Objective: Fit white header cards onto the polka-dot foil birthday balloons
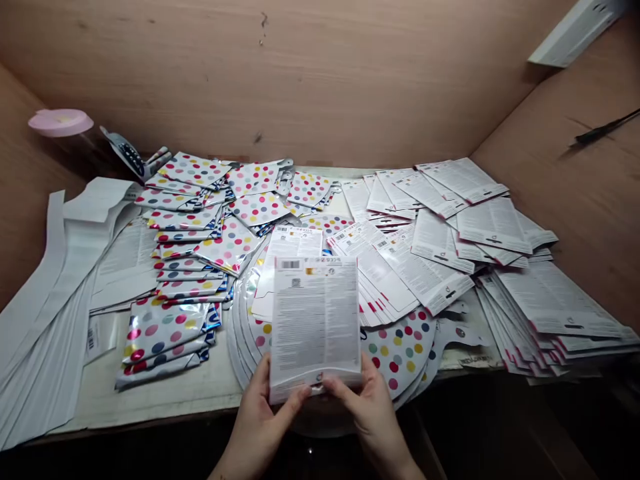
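Card [316, 327]: head view; held up in both hands above the near edge of the table [220, 381], printed side to the camera, barcode at its top left corner.
Left hand [265, 403]: grasping the card at its lower left corner, thumb on the lower edge, remaining fingers mostly hidden behind.
Right hand [369, 403]: grasping the card at its lower right corner, thumb pressed near the middle of the lower edge.
Round dotted sheets [397, 350]: overlapping, beneath and behind the card, edges showing on both sides of it.
Loose cards [565, 300]: piled right of the card, fanned and overlapping; more lie directly behind it, on the round sheets.
Dotted packets [167, 327]: shiny, spotted, stacked in overlapping rows left of the card.
Paper strips [75, 247]: long, white, bundled, far left of the card.
Pink lid [61, 123]: beyond the packets, far left of the card.
Wooden wall [320, 80]: behind everything, beyond the card.
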Demonstrator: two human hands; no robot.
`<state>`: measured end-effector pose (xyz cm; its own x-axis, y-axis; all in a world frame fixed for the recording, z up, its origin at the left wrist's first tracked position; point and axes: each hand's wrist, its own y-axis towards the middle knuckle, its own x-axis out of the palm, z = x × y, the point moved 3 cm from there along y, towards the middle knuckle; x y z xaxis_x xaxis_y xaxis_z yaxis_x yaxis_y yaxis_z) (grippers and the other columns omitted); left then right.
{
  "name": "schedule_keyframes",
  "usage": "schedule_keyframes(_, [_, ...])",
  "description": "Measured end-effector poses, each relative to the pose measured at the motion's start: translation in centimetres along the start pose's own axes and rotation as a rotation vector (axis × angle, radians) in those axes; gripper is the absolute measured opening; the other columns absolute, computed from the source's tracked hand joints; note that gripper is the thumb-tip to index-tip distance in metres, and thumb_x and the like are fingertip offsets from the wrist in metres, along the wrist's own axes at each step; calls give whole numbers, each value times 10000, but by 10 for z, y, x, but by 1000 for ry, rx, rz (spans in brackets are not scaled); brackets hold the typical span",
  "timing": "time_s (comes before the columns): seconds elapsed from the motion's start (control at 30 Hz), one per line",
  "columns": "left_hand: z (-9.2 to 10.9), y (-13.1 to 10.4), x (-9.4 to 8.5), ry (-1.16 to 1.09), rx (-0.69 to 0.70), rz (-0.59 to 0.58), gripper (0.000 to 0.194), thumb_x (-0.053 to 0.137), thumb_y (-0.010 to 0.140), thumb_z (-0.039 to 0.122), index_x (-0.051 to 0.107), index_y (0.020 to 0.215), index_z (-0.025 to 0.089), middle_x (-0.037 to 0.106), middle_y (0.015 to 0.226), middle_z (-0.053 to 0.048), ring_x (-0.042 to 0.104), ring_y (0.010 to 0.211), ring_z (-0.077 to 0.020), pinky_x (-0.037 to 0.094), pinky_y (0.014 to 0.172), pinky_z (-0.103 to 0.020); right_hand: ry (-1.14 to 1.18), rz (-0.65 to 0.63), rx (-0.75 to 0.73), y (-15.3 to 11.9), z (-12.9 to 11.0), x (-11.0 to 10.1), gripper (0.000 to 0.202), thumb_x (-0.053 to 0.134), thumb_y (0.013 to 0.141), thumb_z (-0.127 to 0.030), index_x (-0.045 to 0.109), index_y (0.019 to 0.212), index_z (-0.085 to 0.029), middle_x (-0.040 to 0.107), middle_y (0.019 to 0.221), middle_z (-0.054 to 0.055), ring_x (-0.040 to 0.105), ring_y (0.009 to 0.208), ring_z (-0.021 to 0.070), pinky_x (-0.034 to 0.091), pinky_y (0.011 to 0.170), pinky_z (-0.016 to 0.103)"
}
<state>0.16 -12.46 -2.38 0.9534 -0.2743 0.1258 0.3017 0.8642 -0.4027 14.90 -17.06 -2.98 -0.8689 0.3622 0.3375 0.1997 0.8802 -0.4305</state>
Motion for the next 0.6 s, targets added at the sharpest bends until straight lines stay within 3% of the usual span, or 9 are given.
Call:
schedule_keyframes(0.07, [-1, 3, 3, 14, -43, 7, 428, 745, 766, 422, 535, 1061, 195, 710, 842, -41, 664, 680, -182, 549, 655, -285, 24, -4, -13, 7, 0, 2, 409, 746, 788, -438, 592, 1063, -177, 711, 820, 47, 655, 627, 154, 564, 627, 291])
schedule_keyframes(0.13, [7, 14, 2, 70, -18, -52, 417, 645, 835, 485, 534, 1100, 184, 693, 779, -42, 641, 626, -181, 539, 611, -296, -29, 68, -100, 21, -23, -18, 343, 714, 819, -452, 622, 983, -166, 697, 753, 35, 614, 530, 126, 545, 528, 250])
schedule_keyframes(0.2, [23, 36, -4, 243, 118, -56, 492, 534, 891, 515, 479, 1257, 190, 679, 928, -78, 660, 816, -226, 548, 746, -364, -131, 242, -243, 48, -70, -54, 293, 714, 824, -428, 636, 933, -168, 700, 787, 39, 628, 565, 129, 553, 527, 236])
schedule_keyframes(0.23, [33, 50, -9, 390, 202, 6, 568, 511, 893, 526, 420, 1351, 202, 646, 1055, -101, 636, 951, -256, 532, 830, -407, -188, 364, -313, 66, -100, -75, 284, 721, 820, -406, 642, 957, -170, 703, 825, 43, 648, 615, 140, 576, 569, 249])
schedule_keyframes(0.3, [50, 81, -19, 841, 348, 266, 724, 572, 808, 581, 454, 1365, 133, 529, 1247, -176, 503, 1176, -351, 434, 981, -502, -343, 572, -395, 109, -162, -113, 249, 718, 828, -312, 635, 1017, -173, 700, 870, 37, 654, 640, 136, 583, 574, 248])
schedule_keyframes(0.37, [61, 111, -22, 1160, 359, 419, 824, 594, 754, 632, 481, 1344, 69, 473, 1293, -225, 421, 1223, -417, 367, 1021, -551, -396, 670, -398, 152, -216, -139, 219, 715, 834, -236, 612, 1006, -150, 662, 771, 5, 586, 531, 93, 534, 492, 212])
schedule_keyframes(0.43, [67, 134, -20, 1273, 320, 464, 878, 647, 696, 639, 478, 1332, 57, 478, 1263, -233, 428, 1189, -431, 374, 989, -551, -454, 720, -361, 184, -254, -153, 198, 700, 856, -222, 603, 1001, -129, 632, 755, -9, 558, 517, 73, 505, 476, 196])
schedule_keyframes(0.53, [71, 150, -18, 1216, 270, 467, 801, 728, 650, 545, 508, 1255, 69, 513, 1201, -221, 462, 1153, -427, 392, 955, -527, -572, 801, -332, 205, -284, -157, 247, 567, 960, -300, 582, 1117, -109, 625, 975, 51, 632, 739, 111, 543, 641, 261])
schedule_keyframes(0.6, [74, 153, -21, 1147, 253, 484, 697, 748, 649, 475, 529, 1182, 81, 535, 1165, -210, 487, 1138, -415, 399, 951, -512, -668, 865, -356, 203, -290, -152, 407, 547, 955, -340, 517, 1230, -41, 557, 1190, 186, 615, 1020, 228, 501, 783, 355])
